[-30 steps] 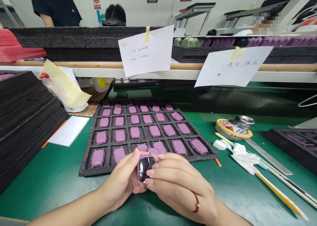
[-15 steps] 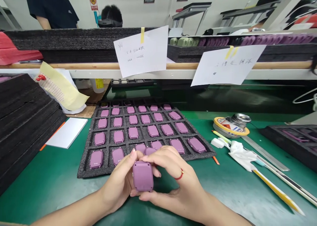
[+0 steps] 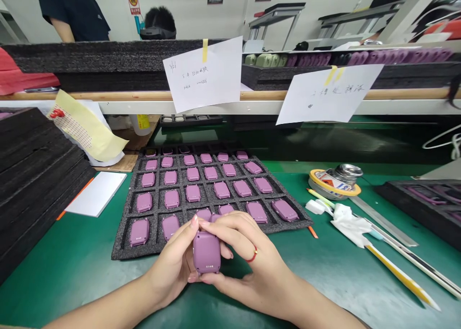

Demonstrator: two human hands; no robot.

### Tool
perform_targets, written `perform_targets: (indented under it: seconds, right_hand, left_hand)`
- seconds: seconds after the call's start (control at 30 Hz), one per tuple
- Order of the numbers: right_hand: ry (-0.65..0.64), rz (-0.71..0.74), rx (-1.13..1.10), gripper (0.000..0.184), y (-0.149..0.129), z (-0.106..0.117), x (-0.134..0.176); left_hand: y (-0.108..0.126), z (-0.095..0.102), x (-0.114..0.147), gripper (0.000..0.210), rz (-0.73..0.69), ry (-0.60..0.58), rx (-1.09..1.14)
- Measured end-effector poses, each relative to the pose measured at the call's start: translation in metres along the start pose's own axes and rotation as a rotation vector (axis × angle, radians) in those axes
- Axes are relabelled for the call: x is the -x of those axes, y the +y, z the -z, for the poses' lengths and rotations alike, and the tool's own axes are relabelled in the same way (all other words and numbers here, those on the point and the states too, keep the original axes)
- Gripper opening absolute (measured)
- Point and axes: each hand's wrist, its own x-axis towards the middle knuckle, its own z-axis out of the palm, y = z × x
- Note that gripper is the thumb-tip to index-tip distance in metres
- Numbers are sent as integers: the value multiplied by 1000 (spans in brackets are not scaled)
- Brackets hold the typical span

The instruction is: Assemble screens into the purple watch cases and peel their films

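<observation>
Between both hands is a purple smartwatch case (image 3: 206, 253), held upright with a row of small metal contacts showing near its lower edge. My left hand (image 3: 176, 266) grips its left side, the thumb up at the top corner. My right hand (image 3: 248, 266) closes on it from the right, with fingers over the top and the thumb at the bottom corner; a red ring is on one finger. Just beyond lies a black foam tray (image 3: 120, 240) with rows of purple watch cases (image 3: 139, 231) in its compartments. My fingers cover part of its front row.
Stacked black foam trays (image 3: 36, 175) rise on the left beside a white pad (image 3: 96, 193). At right lie a round tin (image 3: 334, 185), a metal ruler (image 3: 383, 221), a yellow-handled brush (image 3: 399, 271) and a white cloth (image 3: 349, 225). A shelf (image 3: 259, 107) with hanging papers crosses behind.
The watch case has tilted slightly in my hands, so its contacts now show near the lower edge. My right hand has shifted a little left; the view has moved slightly.
</observation>
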Motion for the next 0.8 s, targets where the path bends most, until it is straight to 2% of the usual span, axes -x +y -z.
perform_targets:
  seconds: [0.27,0.33,0.43,0.57,0.7,0.8]
  right_hand:
    - [21,39,23,65,1,-2,-1]
    - [39,39,34,63,2,-3,-1]
    - [99,11,72,56,3,-3,0]
    - [129,-12,123,53,4,-1,0]
    - [105,-21,126,53,3,0,-1]
    - [137,-21,154,52,7,5,-3]
  left_hand:
    - [1,0,-3,44,-10,-32,-21]
    - [0,2,-3,44,-52,-51,-63]
    - [-4,6,-1,40,-182,-79,-239]
    - [-10,7,2,39,-249,-9,-449]
    - [-11,6,2,40,-264,40,-446]
    - [-8,7,0,44,-302,83,-449]
